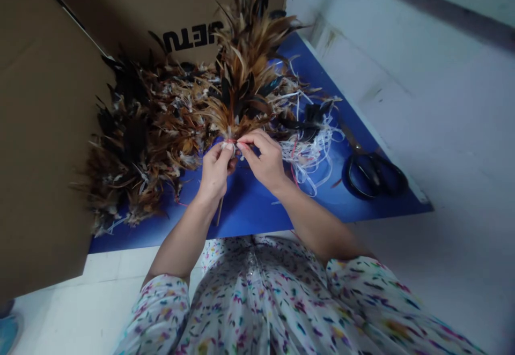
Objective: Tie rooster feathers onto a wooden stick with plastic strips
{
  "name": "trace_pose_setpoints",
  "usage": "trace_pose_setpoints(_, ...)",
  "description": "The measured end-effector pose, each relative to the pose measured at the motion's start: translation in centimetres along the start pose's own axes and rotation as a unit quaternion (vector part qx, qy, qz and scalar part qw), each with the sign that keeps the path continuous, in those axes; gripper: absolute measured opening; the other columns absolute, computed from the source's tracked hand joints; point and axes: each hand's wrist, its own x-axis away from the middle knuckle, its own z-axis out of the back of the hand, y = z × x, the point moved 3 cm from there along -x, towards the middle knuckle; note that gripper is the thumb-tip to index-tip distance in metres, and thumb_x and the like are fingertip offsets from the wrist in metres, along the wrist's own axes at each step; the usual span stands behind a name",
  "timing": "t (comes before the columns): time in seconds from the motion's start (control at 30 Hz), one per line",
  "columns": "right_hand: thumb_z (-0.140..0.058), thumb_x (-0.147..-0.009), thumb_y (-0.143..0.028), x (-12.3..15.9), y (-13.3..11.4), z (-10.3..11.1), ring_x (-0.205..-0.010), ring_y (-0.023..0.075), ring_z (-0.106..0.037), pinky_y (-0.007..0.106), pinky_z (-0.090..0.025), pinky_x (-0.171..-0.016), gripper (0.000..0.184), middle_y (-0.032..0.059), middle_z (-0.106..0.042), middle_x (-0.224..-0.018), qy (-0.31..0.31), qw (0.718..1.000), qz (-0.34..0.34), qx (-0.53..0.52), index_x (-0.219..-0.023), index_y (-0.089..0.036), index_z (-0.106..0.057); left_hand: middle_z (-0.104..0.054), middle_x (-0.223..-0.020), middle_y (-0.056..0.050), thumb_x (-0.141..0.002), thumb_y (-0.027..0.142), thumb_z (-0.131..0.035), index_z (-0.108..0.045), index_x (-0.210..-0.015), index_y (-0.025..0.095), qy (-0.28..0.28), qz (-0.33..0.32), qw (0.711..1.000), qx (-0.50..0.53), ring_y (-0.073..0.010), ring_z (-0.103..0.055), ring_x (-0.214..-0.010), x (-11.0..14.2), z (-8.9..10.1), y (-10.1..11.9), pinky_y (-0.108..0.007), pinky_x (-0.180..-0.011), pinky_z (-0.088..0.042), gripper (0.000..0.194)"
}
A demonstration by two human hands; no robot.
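Head view: a feather duster [245, 71] lies over the blue table [257, 199], its long axis running away from the person and leaning slightly to the right at the far end. Its plume fans outward at that far end, while the bare stick [219, 213] points back toward the person, near the table's front edge. Around the base of the plume sits red thread [232, 141].

The left hand [215, 170] is closed on the duster at this base, thumb pressed on top. The right hand [263, 159], just beside it, has thumb and forefinger pinched together, apparently on the red thread, though the fingertips are too small and dim to be certain.

Left of the duster and behind its base spreads a thick pile of loose feathers [161, 124], brown, black and pale. To the right of the duster is a tangle of white strips [311, 154], with something dark lying against it. Farther right of the duster rest black-handled scissors [374, 175], blades pointing away from the person. Beyond the duster and to its left stands cardboard [120, 1] with dark printed letters; well to its right is a pale wall [438, 113].
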Motion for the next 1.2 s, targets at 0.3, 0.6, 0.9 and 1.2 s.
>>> trace_pose_setpoints(0.3,-0.060,-0.093,-0.028,0.16,0.34,-0.39,-0.075,0.0128,-0.062,0.028,-0.051,-0.071,0.012,0.0012,-0.070,-0.083,0.023,0.999,-0.035,-0.033,-0.086,-0.021,-0.066,-0.057,-0.068,0.000,-0.069,0.040,-0.079,-0.063,-0.077,0.014,-0.009,0.035,0.999,0.010,-0.0035,-0.042,-0.049,0.35,0.20,0.06,-0.015,-0.039,-0.021,0.031)
trace_pose_setpoints(0.6,-0.061,-0.092,-0.027,0.23,0.26,-0.49,-0.072,0.0127,-0.060,0.028,-0.050,-0.066,0.011,0.0012,-0.067,-0.082,0.028,0.999,-0.035,-0.028,-0.083,-0.021,-0.063,-0.054,-0.065,0.002,-0.067,0.043,-0.080,-0.061,-0.074,0.015,-0.010,0.026,1.000,0.007,-0.0033,-0.041,-0.048,0.39,0.33,-0.19,-0.015,-0.038,-0.021,0.034)
trace_pose_setpoints(0.9,-0.055,-0.096,-0.029,0.24,0.22,-0.61,-0.080,0.0153,-0.060,0.032,-0.052,-0.074,0.013,0.0030,-0.065,-0.087,-0.031,0.999,0.009,0.009,-0.087,-0.022,-0.061,-0.047,-0.056,0.006,-0.068,0.038,-0.082,-0.058,-0.072,0.016,0.019,0.036,0.999,0.010,-0.0037,-0.040,-0.044,0.41,0.47,0.03,-0.015,-0.038,-0.020,0.032)
trace_pose_setpoints(1.2,-0.050,-0.098,-0.026,0.19,0.18,-0.80,-0.081,0.0170,-0.060,0.031,-0.049,-0.075,0.014,0.0040,-0.063,-0.085,-0.081,0.990,0.064,0.093,-0.087,-0.023,-0.057,-0.045,-0.055,0.006,-0.073,0.039,-0.080,-0.057,-0.070,0.016,0.033,0.031,0.999,-0.005,-0.0031,-0.039,-0.044,0.37,0.69,-0.36,-0.016,-0.039,-0.023,0.032)
